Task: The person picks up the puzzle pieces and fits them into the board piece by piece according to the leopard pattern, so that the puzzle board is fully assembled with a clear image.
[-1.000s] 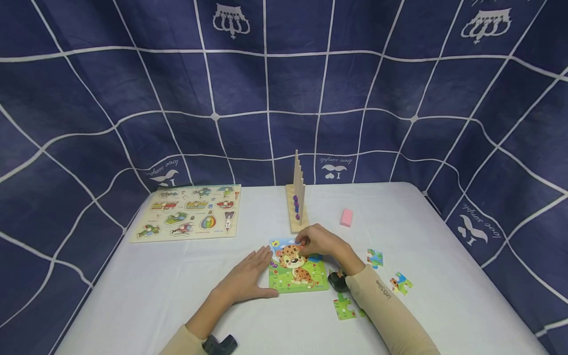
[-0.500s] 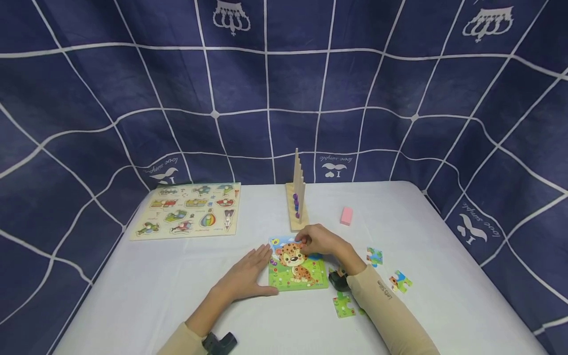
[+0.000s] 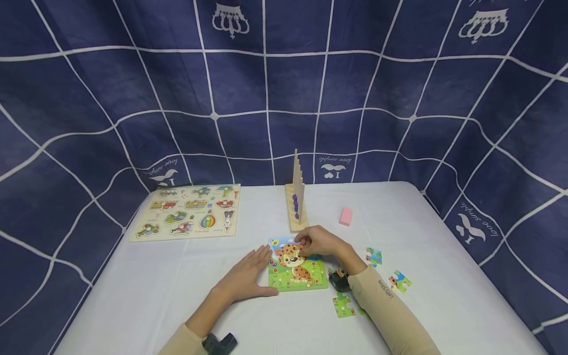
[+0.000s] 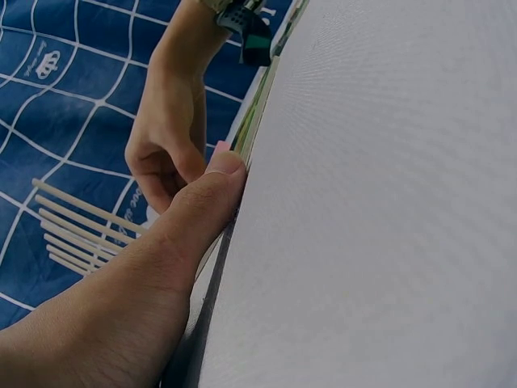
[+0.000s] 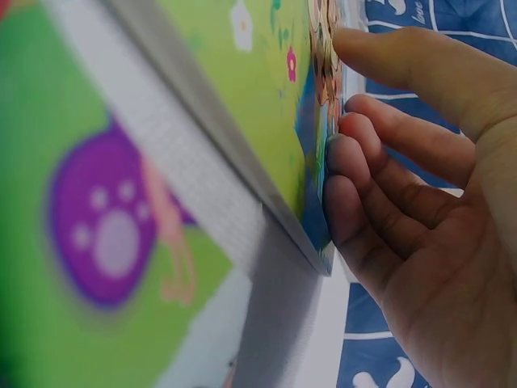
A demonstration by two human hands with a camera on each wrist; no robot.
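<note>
A leopard jigsaw puzzle (image 3: 293,268) lies on the white table in a shallow green-edged board. My left hand (image 3: 246,276) rests flat at its left side, fingertips at the left edge and thumb at the lower-left corner; in the left wrist view the thumb (image 4: 214,190) lies against the board's edge. Over the puzzle's upper right, my right hand (image 3: 321,241) has curled fingers and pinches a spotted puzzle piece (image 5: 325,61) by the leopard's head. The right wrist view shows the other fingertips (image 5: 343,158) on the board's blue part. The hand hides much of that piece.
Loose puzzle pieces lie to the right: a green one (image 3: 343,305), a blue-green one (image 3: 374,256) and another (image 3: 401,281). Behind stands a wooden peg rack (image 3: 298,207) with purple beads. A pink block (image 3: 346,216) and a vehicle peg puzzle (image 3: 191,212) lie farther back.
Both hands keep nearly the same place. The right hand's fingers shift only slightly at the puzzle's upper right, and the loose pieces stay put.
</note>
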